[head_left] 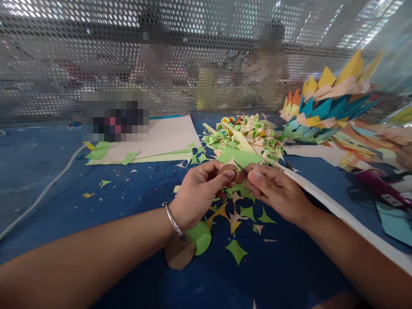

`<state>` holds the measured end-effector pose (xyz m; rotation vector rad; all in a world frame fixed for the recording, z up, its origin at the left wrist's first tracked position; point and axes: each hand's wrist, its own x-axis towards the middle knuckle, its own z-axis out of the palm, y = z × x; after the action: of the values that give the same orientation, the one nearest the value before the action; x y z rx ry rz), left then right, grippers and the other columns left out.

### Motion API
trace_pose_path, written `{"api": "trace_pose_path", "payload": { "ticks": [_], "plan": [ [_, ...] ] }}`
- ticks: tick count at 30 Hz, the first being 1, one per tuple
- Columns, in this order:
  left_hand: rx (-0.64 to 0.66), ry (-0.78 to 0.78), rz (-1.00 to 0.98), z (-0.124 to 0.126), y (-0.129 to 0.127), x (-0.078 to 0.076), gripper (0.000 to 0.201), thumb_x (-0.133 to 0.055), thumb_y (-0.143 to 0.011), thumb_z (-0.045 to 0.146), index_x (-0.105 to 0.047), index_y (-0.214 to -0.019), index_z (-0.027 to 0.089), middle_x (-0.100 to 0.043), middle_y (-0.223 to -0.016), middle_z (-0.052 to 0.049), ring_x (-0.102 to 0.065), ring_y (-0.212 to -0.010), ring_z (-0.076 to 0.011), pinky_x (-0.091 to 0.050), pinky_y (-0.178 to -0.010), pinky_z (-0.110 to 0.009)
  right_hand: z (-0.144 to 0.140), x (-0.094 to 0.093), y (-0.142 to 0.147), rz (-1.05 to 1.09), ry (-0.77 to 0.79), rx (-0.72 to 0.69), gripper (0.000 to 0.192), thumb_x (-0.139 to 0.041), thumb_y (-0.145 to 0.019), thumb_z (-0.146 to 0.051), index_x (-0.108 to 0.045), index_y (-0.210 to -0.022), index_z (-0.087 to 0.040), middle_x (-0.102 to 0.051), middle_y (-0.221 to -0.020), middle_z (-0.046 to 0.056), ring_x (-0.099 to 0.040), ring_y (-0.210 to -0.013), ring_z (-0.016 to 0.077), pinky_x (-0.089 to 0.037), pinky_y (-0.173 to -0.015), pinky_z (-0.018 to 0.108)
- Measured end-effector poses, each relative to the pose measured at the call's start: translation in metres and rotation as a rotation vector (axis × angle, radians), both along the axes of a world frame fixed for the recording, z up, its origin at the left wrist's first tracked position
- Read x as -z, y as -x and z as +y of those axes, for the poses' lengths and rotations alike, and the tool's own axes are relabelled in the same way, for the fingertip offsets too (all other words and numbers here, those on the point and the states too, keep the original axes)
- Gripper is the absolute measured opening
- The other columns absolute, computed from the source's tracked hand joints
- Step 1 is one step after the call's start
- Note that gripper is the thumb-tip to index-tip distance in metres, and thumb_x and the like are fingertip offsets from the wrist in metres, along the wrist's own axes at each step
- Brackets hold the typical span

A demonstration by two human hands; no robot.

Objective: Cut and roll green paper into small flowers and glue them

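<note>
My left hand, a bangle on its wrist, pinches a small round piece of pinkish-brown paper between thumb and fingers. My right hand is closed around what look like small scissors; only their thin dark blades show, at the right edge of the paper, and the handles are hidden in the fingers. Below both hands lie curved green and orange paper offcuts. A green paper disc and a brown disc overlap beneath my left wrist.
Behind my hands is a heap of small cut paper pieces. Paper sheets lie back left, beside a white cord. Pointed paper stacks stand back right, near a purple object. A perforated metal panel borders the blue table.
</note>
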<state>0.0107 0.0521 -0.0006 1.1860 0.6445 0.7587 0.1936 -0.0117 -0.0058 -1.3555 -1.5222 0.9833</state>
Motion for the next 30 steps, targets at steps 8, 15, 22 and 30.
{"api": "trace_pose_path", "payload": {
  "ticks": [8, 15, 22, 30],
  "plan": [
    [-0.056, -0.072, 0.006, 0.0007, 0.0005, 0.0011, 0.016, -0.073, -0.084, 0.029, -0.068, -0.075, 0.016, -0.062, -0.071, 0.001, -0.050, -0.064, -0.0089, -0.039, -0.056, -0.021, 0.0007, 0.0040, -0.0015, 0.110, 0.048, 0.020, 0.042, -0.051, -0.097, -0.057, -0.053, -0.076, -0.021, -0.033, -0.061, -0.006, -0.030, -0.051, 0.0090, -0.021, -0.044, 0.024],
    [-0.031, -0.056, -0.013, -0.0013, -0.0004, -0.0003, 0.012, -0.074, -0.083, 0.024, -0.071, -0.074, 0.017, -0.060, -0.068, 0.003, -0.045, -0.060, -0.0081, -0.039, -0.058, -0.022, -0.0010, 0.0024, -0.0013, 0.083, 0.095, 0.026, 0.042, -0.052, -0.097, -0.058, -0.059, -0.079, -0.021, -0.033, -0.059, -0.006, -0.030, -0.050, 0.0084, -0.019, -0.044, 0.024],
    [-0.012, -0.050, -0.038, -0.0030, -0.0008, 0.0015, 0.014, -0.075, -0.082, 0.022, -0.070, -0.071, 0.017, -0.058, -0.065, 0.004, -0.044, -0.059, -0.0077, -0.039, -0.060, -0.022, -0.0021, 0.0011, -0.0022, -0.007, 0.088, 0.064, 0.045, -0.052, -0.097, -0.058, -0.056, -0.073, -0.020, -0.035, -0.059, -0.005, -0.032, -0.048, 0.0082, -0.021, -0.044, 0.025],
    [0.005, -0.090, -0.080, -0.0007, 0.0002, 0.0044, 0.010, -0.075, -0.082, 0.020, -0.072, -0.074, 0.015, -0.060, -0.066, 0.004, -0.047, -0.062, -0.0065, -0.042, -0.064, -0.019, -0.0024, -0.0020, -0.0012, -0.012, 0.061, 0.037, 0.048, -0.051, -0.097, -0.058, -0.054, -0.071, -0.019, -0.037, -0.062, -0.005, -0.032, -0.050, 0.0064, -0.022, -0.042, 0.022]
  ]
}}
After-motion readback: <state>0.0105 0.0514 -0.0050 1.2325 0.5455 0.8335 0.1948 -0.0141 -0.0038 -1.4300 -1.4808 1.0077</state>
